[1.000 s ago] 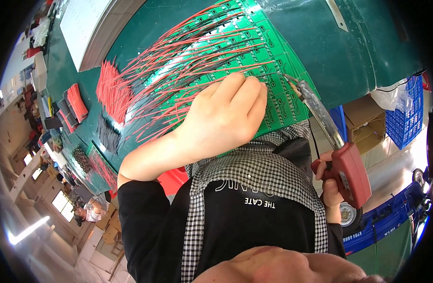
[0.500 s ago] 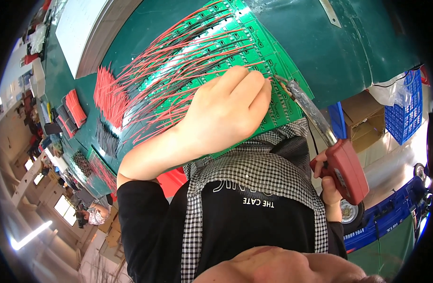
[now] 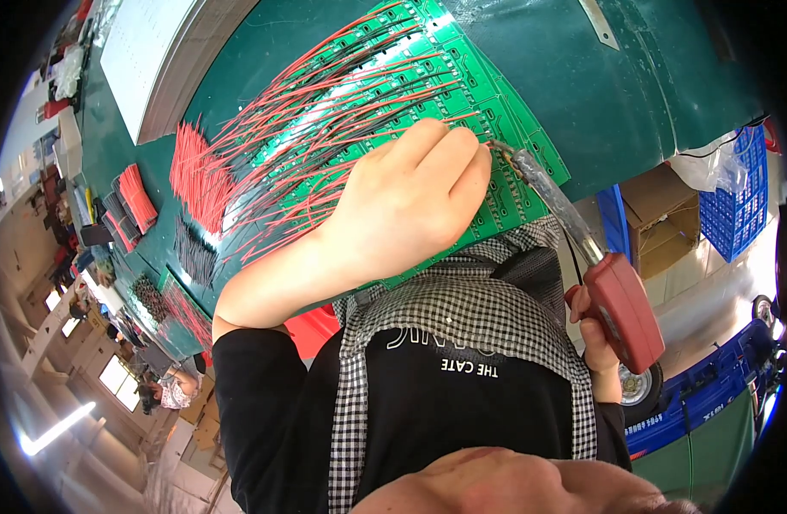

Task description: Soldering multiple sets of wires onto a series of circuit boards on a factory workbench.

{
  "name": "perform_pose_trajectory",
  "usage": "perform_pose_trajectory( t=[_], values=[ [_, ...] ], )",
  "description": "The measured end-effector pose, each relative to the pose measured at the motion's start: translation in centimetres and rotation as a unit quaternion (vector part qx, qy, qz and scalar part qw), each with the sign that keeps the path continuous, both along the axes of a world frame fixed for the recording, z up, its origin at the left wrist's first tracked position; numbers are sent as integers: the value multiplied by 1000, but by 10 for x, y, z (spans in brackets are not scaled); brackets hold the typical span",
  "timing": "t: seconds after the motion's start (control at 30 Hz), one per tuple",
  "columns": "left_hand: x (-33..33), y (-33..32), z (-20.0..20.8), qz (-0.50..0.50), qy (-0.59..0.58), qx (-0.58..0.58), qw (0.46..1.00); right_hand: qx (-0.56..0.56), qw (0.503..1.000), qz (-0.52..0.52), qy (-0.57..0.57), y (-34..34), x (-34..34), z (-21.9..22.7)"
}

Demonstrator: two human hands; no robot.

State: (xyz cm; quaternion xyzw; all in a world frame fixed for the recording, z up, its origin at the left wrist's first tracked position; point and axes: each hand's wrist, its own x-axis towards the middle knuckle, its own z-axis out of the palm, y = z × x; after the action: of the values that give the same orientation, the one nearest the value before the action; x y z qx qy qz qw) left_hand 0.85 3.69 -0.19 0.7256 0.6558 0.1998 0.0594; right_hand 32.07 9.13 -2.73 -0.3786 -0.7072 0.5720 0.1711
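Observation:
My left hand (image 3: 415,197) is closed in a pinch over a green circuit board (image 3: 530,141). Its fingertips and whatever they hold are hidden beneath the hand. Red and black wires (image 3: 325,116) fan out leftward from rows on the board, and some pass under this hand. My right hand (image 3: 597,343) is wrapped round the red handle of a soldering gun (image 3: 625,308). The gun's metal barrel slants up and left, and its bent tip is at the board right beside my left fingertips. Whether the tip touches a joint cannot be made out.
Left of the board lie a pile of short red wires (image 3: 196,176), a bunch of black wires (image 3: 194,248) and bundled wires (image 3: 136,201). A thick paper stack (image 3: 166,64) stands farther back. A metal strip (image 3: 599,24) lies far right. Beyond the table's right edge are a cardboard box (image 3: 667,214) and blue crate (image 3: 736,201).
The soldering gun has moved slightly left with my right hand, bringing its tip closer to my left fingertips. My left hand has hardly moved.

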Motion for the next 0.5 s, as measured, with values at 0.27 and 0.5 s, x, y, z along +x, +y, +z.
perform_pose_trajectory(
  t=[0.27, 0.5],
  values=[
    [0, -2, -1, 1, 3, 10, 1000, -156, 985, -66, 38, 1, -21, 17],
    [0, 4, -2, -9, 16, 5, 1000, -129, 981, -89, 110, -4, -23, 11]
  ],
)
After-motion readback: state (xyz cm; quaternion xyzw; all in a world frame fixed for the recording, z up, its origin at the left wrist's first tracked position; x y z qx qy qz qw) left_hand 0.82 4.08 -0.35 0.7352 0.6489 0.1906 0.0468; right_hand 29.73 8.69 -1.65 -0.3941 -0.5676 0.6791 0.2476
